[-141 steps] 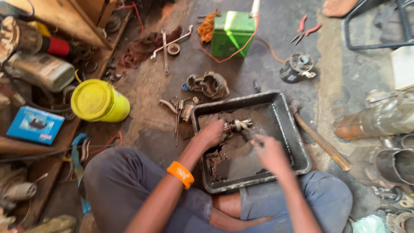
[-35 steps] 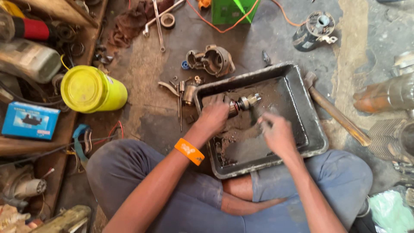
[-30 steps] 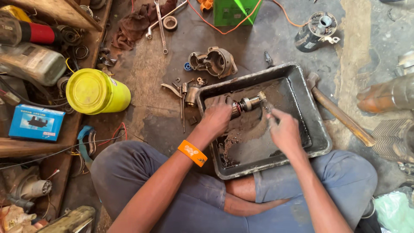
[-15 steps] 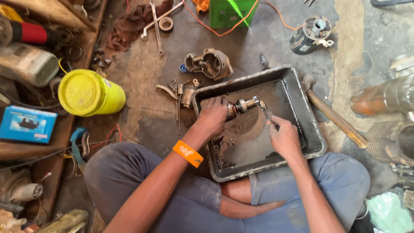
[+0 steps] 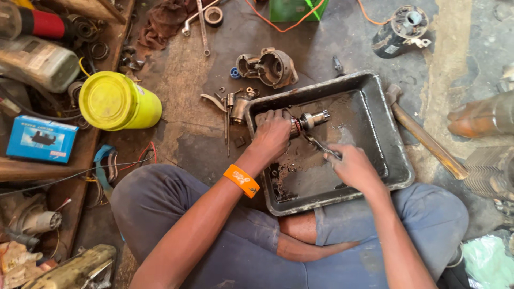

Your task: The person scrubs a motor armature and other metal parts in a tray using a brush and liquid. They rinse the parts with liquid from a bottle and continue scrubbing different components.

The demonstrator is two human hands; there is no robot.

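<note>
Steadily, the left hand point(image 5: 272, 134) gripped the armature point(image 5: 306, 122) over the tray point(image 5: 393, 147); the right hand point(image 5: 350, 165), closed on a scraper point(image 5: 317, 143), worked it; careful strokes seemed due next.

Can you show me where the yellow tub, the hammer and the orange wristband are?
yellow tub point(image 5: 104, 100), head view, on its round lid.
hammer point(image 5: 428, 142), head view, on its wooden handle.
orange wristband point(image 5: 241, 180), head view, on the band at the left wrist.

Orange wristband point(image 5: 241, 180), yellow bucket point(image 5: 118, 101), blue box point(image 5: 40, 139), dark grey tray point(image 5: 397, 160), green case point(image 5: 292, 9).
</note>
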